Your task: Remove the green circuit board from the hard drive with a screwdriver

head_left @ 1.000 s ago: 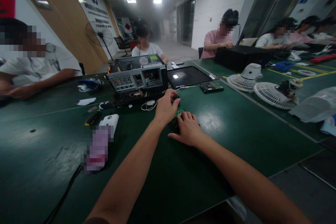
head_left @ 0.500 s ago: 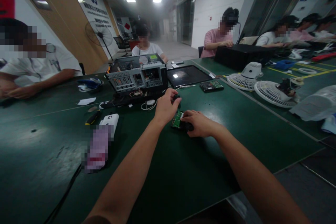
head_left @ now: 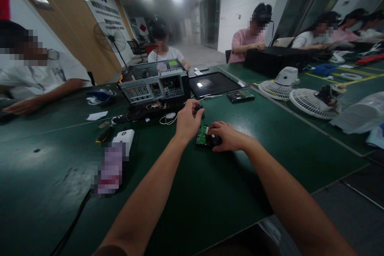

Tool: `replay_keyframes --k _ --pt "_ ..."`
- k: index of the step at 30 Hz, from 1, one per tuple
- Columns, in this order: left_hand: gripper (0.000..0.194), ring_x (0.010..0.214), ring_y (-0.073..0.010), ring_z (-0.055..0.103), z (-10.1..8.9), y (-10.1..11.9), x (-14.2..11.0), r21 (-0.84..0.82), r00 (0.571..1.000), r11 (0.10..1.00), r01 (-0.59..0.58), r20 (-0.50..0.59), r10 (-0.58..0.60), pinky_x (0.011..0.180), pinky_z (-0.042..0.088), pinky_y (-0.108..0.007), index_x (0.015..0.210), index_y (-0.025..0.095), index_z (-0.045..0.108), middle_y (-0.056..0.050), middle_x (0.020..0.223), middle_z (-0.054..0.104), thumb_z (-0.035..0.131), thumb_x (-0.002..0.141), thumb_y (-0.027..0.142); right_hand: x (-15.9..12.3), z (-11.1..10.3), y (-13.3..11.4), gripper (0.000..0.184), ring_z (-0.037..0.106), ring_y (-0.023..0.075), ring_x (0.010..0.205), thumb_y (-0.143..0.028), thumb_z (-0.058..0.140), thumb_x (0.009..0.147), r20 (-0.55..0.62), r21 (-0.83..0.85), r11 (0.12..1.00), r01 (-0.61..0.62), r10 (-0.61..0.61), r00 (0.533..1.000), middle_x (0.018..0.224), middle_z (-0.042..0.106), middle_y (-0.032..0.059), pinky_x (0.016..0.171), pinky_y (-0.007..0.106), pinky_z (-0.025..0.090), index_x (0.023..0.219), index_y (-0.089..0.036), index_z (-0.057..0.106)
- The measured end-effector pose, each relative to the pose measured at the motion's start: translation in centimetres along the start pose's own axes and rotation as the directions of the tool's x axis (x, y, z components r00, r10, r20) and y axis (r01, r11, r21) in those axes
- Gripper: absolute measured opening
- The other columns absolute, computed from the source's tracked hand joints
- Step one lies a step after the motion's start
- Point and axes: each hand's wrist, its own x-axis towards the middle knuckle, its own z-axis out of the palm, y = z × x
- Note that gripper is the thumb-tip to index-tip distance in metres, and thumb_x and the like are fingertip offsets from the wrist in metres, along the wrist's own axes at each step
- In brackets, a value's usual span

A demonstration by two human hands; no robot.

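Note:
A hard drive (head_left: pixel 202 136) lies on the green table, its green circuit board facing up. My right hand (head_left: pixel 228 136) grips its right side, with the fingers over the dark part and covering much of it. Just above the drive, my left hand (head_left: pixel 188 121) is closed around the dark handle of a screwdriver (head_left: pixel 198 107). A thin shaft points down towards the drive's upper edge; whether the tip touches is too small to tell. Further back on the table lies a second hard drive (head_left: pixel 241 95), circuit board up.
An opened computer case (head_left: pixel 153 88) stands ahead, beside a black panel (head_left: pixel 216 83). White fan parts (head_left: pixel 310 102) lie to the right. At left are a yellow-black tool (head_left: pixel 104 134) and a white device (head_left: pixel 127 138) with a cable. Several people sit around the table.
The view has shifted slightly. My left hand has tilted a little, showing more of the screwdriver's shaft, while my right hand keeps its hold on the hard drive.

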Motion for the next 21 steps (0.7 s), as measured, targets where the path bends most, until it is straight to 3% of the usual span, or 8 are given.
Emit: replay_keyframes --k 21 --pt "0.022 0.088 -0.017 0.068 0.21 0.27 -0.13 0.045 0.999 0.999 0.019 0.027 -0.02 0.082 0.055 -0.033 0.108 0.024 0.055 -0.003 0.097 0.068 0.065 0.089 0.016 -0.02 -0.06 0.35 0.064 0.05 0.0351 0.122 -0.041 0.083 0.07 -0.004 0.025 0.999 0.02 -0.02 1.0 0.134 0.055 0.011 0.103 0.052 0.042 0.129 -0.026 0.067"
